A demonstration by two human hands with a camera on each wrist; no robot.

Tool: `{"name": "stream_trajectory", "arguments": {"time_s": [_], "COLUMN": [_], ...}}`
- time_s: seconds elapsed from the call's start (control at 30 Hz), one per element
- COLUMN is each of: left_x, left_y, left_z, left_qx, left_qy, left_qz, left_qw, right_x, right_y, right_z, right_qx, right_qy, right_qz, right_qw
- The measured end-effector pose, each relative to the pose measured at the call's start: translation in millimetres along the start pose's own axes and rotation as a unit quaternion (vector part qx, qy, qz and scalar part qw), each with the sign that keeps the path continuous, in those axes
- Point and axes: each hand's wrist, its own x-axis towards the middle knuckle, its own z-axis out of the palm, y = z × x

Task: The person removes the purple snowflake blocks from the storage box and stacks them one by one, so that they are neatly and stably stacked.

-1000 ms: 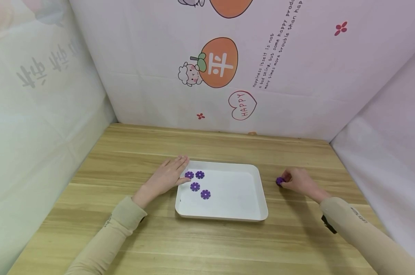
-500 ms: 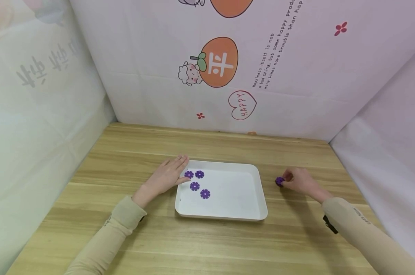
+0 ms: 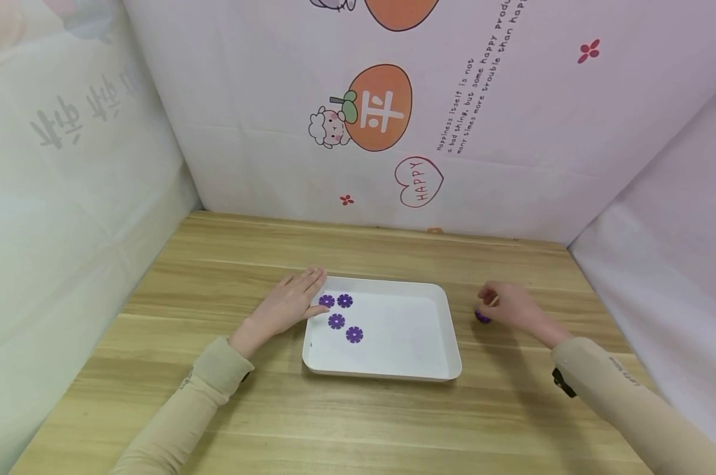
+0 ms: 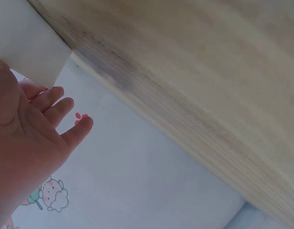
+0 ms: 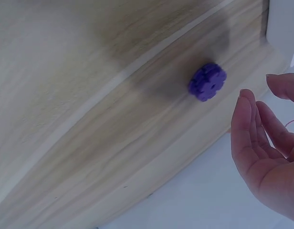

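– While the two forearms reach in at seven and five o'clock, what lies nearest?
– Beige sleeves [image 3: 174, 409], with a dark band [image 3: 564, 382] at the right wrist. Between them spreads the pale wooden worktop [image 3: 364, 429].
– And farther in?
– A white tray [image 3: 408, 343] near the middle. Four purple notched discs [image 3: 350, 336] lie inside it, gathered from just left of its centre out to its ten o'clock corner.
– Where is the right hand [image 3: 515, 307]?
– At three o'clock from the tray, by a small purple stack [image 5: 204, 83] resting on the worktop. That grip is parted: in the right wrist view the thumb stands away from the fingers, and the stack sits just beside the fingertips, apart from them.
– What about the left hand [image 3: 283, 307]?
– It rests on the tray's ten o'clock corner, fingers straight, thumb stretched toward three o'clock over the edge beside a disc. The grip is wide; how hard it presses, I cannot tell.
– And farthest off?
– Printed cloth [image 3: 263, 158] at twelve o'clock, with an orange fruit [image 3: 396, 86] and a "HAPPY" heart [image 3: 418, 182].
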Motion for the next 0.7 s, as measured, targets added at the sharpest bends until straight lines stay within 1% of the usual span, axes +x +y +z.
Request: {"name": "stream_trajectory", "arguments": {"time_s": [0.3, 0.57, 0.7], "left_x": [1.4, 1.0, 0.7], "left_y": [-0.5, 0.1, -0.1], "left_z": [0.7, -0.7, -1.0], "left_qx": [-0.003, -0.004, -0.007], "left_qy": [-0.004, -0.002, -0.003], "left_qz": [0.001, 0.000, -0.002], "left_qw": [1.0000, 1.0000, 1.0000], "right_x": [4.7, 9.0, 12.6], "right_y": [-24.6, -41.2, -47.0], "right_z": [1.0, 7.5, 10.7], "right_qx": [0.014, 0.031, 0.029], "right_qy": [0.015, 0.025, 0.023], "right_qz": [-0.028, -0.070, -0.072], "right_qw": [0.9994, 0.9967, 0.9967]}}
